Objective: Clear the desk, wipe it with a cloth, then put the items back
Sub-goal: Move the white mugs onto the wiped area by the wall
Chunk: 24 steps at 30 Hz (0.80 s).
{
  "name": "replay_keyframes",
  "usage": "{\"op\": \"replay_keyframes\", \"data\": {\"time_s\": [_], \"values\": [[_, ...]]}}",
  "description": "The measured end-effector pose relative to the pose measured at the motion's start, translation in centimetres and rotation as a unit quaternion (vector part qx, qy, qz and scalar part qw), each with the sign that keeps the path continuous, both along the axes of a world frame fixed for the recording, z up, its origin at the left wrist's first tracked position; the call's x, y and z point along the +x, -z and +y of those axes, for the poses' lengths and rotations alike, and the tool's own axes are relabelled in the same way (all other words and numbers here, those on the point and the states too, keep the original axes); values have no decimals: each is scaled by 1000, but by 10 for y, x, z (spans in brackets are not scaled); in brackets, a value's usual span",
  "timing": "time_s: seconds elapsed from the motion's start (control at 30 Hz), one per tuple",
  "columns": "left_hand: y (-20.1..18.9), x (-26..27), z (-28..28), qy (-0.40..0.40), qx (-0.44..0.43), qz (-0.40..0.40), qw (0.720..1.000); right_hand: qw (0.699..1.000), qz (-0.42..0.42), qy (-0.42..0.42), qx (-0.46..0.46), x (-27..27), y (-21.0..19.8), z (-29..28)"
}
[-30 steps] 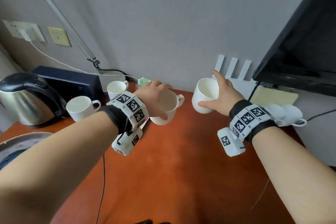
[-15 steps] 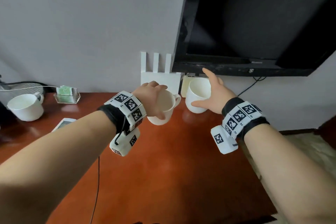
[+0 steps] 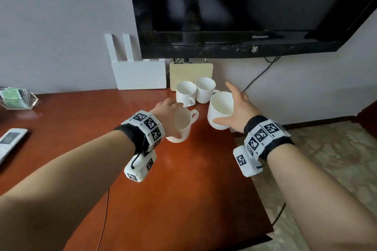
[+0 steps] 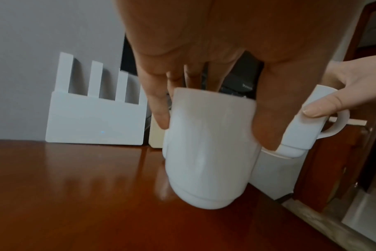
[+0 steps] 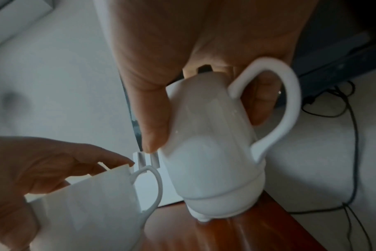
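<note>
My left hand (image 3: 166, 111) grips a white mug (image 3: 181, 126) by its rim from above, just over the red-brown desk (image 3: 142, 169); in the left wrist view the mug (image 4: 208, 149) hangs tilted between thumb and fingers. My right hand (image 3: 237, 108) grips a second white mug (image 3: 219, 111) the same way near the desk's right edge; the right wrist view shows this mug (image 5: 210, 141) low over the wood, handle outward. Two more white mugs (image 3: 194, 91) stand on the desk at the back, just beyond both hands.
A white router (image 3: 140, 73) and a cream box (image 3: 190, 68) lean at the wall under a black television (image 3: 244, 6). A clear tray of green packets (image 3: 16, 98) and a white remote (image 3: 10, 140) lie at the left. Floor lies beyond the desk's right edge (image 3: 257, 189).
The view swung right, from the kettle end to the television end. Both hands carried their mugs right and forward, close to the two mugs standing at the back.
</note>
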State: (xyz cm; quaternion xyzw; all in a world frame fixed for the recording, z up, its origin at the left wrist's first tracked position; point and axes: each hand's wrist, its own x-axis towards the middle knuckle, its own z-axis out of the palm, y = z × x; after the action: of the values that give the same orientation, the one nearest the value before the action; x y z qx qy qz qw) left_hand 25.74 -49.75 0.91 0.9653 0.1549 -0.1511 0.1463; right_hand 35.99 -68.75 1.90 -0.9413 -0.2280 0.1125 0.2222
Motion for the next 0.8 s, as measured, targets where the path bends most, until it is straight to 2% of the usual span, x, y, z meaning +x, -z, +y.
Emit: {"op": "replay_keyframes", "data": {"time_s": [0.33,0.57,0.8], "values": [[40,45,-15,-6,-4,42,999,999,44,-9,14,50,63,12],[59,70,-16,-7,-10,55,998,999,48,-14,6,82,83,33],[61,84,-8,3,-16,58,998,998,51,-31,-8,97,94,38]]}}
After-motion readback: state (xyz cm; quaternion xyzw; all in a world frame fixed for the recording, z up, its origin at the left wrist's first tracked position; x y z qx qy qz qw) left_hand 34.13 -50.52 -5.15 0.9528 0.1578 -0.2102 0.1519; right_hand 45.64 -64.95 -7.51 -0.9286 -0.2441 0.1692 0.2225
